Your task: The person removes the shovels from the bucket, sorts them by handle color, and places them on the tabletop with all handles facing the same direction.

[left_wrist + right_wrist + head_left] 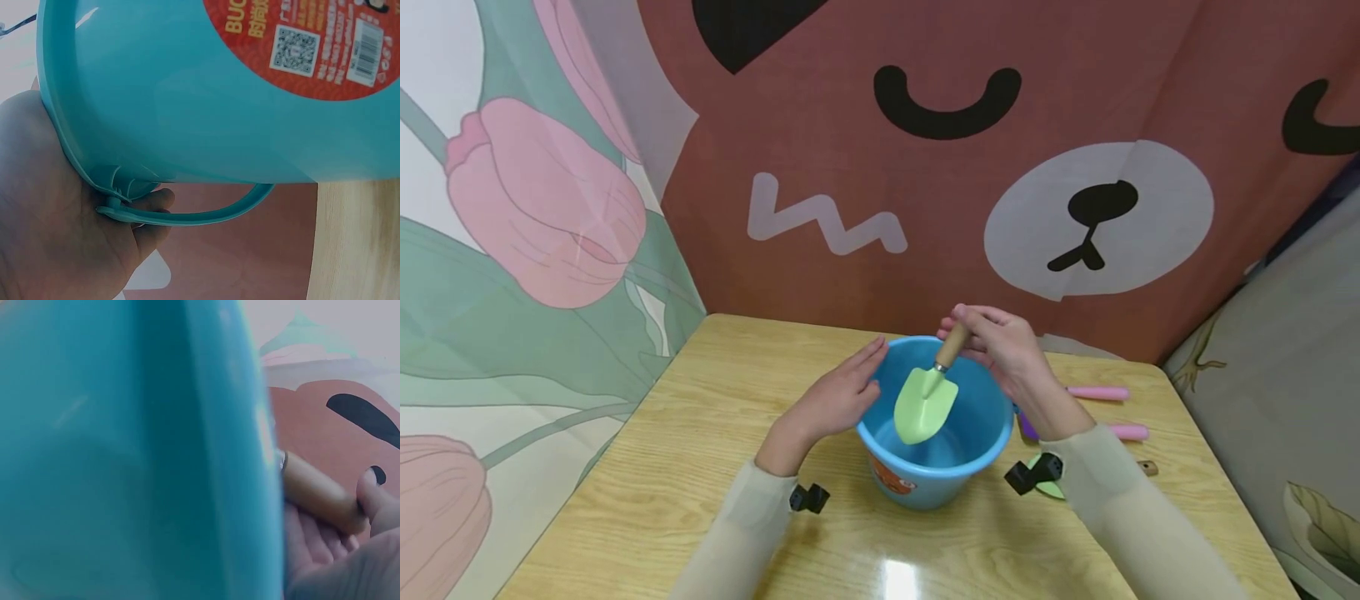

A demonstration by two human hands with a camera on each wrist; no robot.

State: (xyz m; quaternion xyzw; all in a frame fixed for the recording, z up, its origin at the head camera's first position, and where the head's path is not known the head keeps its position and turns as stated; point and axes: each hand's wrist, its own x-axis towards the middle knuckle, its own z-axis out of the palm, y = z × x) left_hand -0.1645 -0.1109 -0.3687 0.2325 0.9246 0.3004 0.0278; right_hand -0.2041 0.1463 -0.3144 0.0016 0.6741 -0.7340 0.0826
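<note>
A light-blue bucket (936, 475) with a red label stands on the wooden table. My left hand (838, 396) rests against the left side of its rim, fingers extended along the edge. In the left wrist view that hand (56, 206) lies by the bucket's handle (187, 217) at its hinge. My right hand (1003, 350) grips a trowel (927, 404) by its wooden handle, over the bucket's far right rim. The trowel's pale green blade points down over the bucket's opening. In the right wrist view the bucket wall (94, 450) hides the blade; only the wooden handle (319, 494) shows.
Right of the bucket lie tools with pink handles (1097, 392), a purple piece (1027, 427) and a pale green tool (1051, 487), partly hidden by my right arm. A brown bear-print cloth (820, 283) hangs behind the table (700, 433).
</note>
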